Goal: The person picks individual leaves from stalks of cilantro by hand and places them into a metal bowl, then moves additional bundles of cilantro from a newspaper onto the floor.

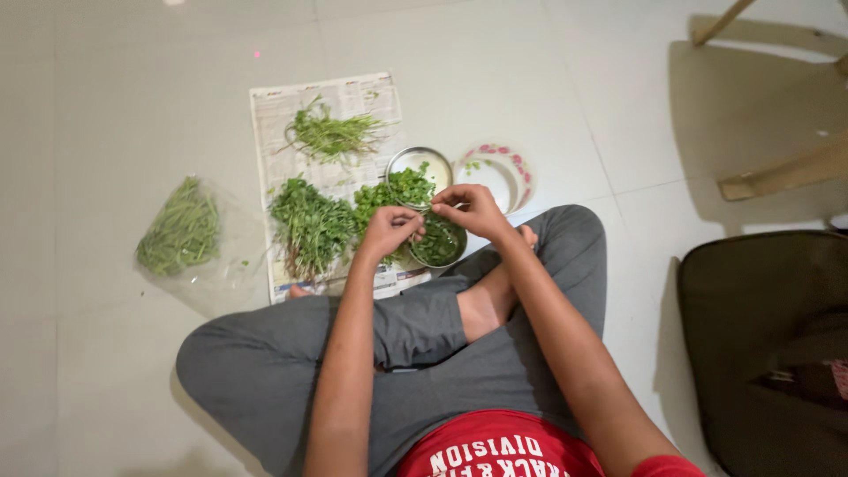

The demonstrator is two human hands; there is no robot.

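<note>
Sitting cross-legged on the floor (pixel 106 106) here, both hands up over a small steel bowl (pixel 439 242) that's already got a layer of picked leaves in it; the left hand (pixel 389 231) and right hand (pixel 474 210) are pinched in close on a sprig (pixel 430 215) held between them, right above that bowl; each grip looks narrow, fingertips closed on the stem, though it's too small to tell exactly which fingers do the pinching.

Layout's decent: a newspaper (pixel 353 93) spread in front, with a heap of stripped-looking stems (pixel 331 134) at the far end, a bunch with roots (pixel 309 225) nearer the left knee, and a leafier pile (pixel 389 193) lying just beside the bowl; a second steel bowl (pixel 418 164) sits behind that pile, and a flowered plate (pixel 503 172) is off to the right of it; a plastic bag of greens (pixel 181 231) lies well apart on the left.

My take on doing this bit well: keep the hands low over the bowl so the leaves drop straight in and don't scatter on the paper; hold the stem end with one hand and slide or nip with the other, gently, since these leaves look soft and would bruise if squeezed; I'd guess working one sprig at a time beats grabbing a clump; bare stems belong on the far heap, kept away from the fresh bunch so nothing gets mixed.
</note>
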